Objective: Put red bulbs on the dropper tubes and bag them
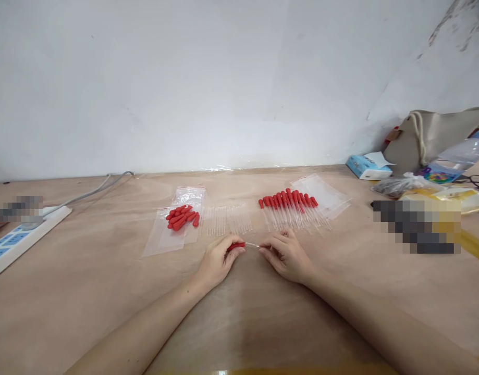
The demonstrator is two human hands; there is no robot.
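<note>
In the head view, my left hand [220, 258] is closed around a red rubber bulb [237, 245]. A clear glass dropper tube [252, 245] reaches from the bulb to my right hand [286, 255], whose thumb and fingers pinch it. The tube's right end is hidden by those fingers. Beyond my left hand, loose red bulbs [180, 219] lie heaped on clear plastic bags [161, 239]. Several bare glass tubes [227, 219] lie in a row at the middle. Past my right hand, droppers with red bulbs [290, 203] lie side by side, bulbs pointing away from me.
A clear bag [325, 195] lies behind the droppers. At the left stands a white power strip [28, 234] with a grey cable [94, 192]. To the right are a blue tissue box [366, 166], a beige bag [438, 138] and a plastic bottle [464, 156]. A wall [223, 83] closes the back.
</note>
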